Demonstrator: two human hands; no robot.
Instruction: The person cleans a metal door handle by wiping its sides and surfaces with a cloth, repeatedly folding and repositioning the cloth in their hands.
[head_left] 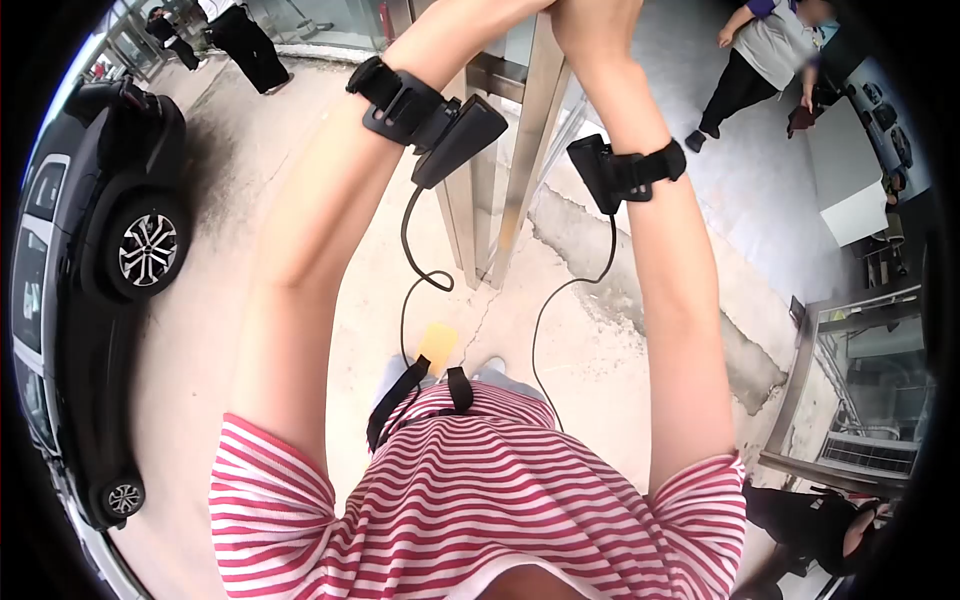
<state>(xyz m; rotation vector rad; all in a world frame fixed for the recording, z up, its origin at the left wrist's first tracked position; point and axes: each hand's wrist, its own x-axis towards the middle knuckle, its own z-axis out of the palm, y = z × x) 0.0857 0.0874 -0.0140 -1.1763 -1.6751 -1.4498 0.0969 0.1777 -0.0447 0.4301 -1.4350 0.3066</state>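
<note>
Right hand (594, 24) was near metal frame (527, 140), openness and hold couldn't be told, left hand out of view.

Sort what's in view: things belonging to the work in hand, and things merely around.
Likely part of the work:
metal frame, nearest the right hand; hand cut off at top edge, contact unclear

Apparently incidental:
black SUV
framed glass panel
black forearm devices, worn

We're on an outdoor forecourt (385, 270): dark, rounded car (85, 320) parked on pale, cracked concrete ground (240, 190), upright silver metal frame (528, 140) here.
</note>
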